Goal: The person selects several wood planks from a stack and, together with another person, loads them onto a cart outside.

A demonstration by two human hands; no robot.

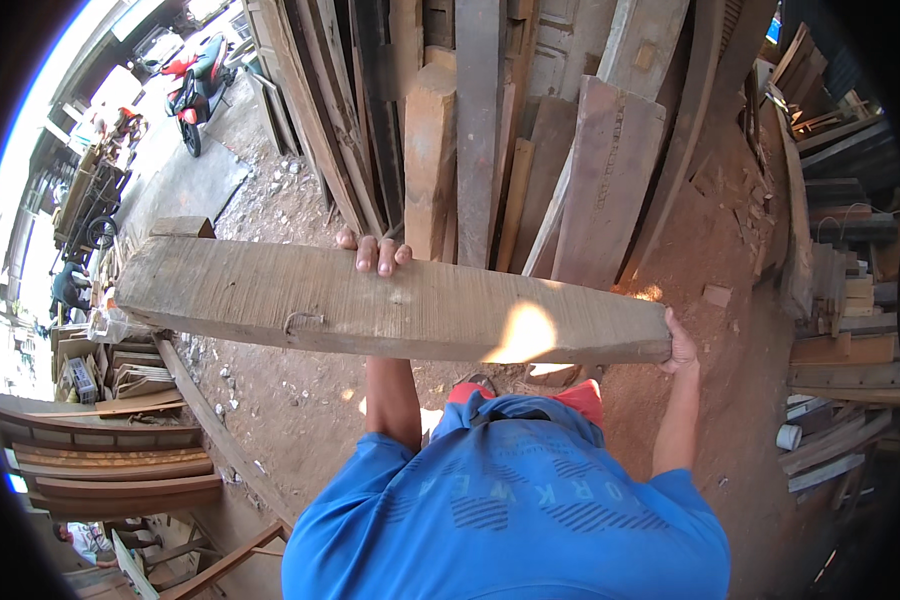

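A long, thick wooden beam [390, 308] with a rough, saw-marked face lies crosswise in front of me, held up off the ground. My left hand [375, 252] reaches under it, and its fingers curl over the far edge left of the middle; the palm is hidden beneath the wood. At the right end my right hand [681, 342] wraps round the end face, fingers partly hidden. A patch of sunlight falls on the beam's right half. At its far left corner a short wooden piece [182, 227] shows; whether it touches the beam I cannot tell.
Upright planks [610, 180] lean in a row just beyond the beam. Stacked timber [850, 340] stands at the right, and curved boards [120, 465] lie at lower left. A motorcycle [196, 95] is parked far left. Another person [90, 540] is at lower left.
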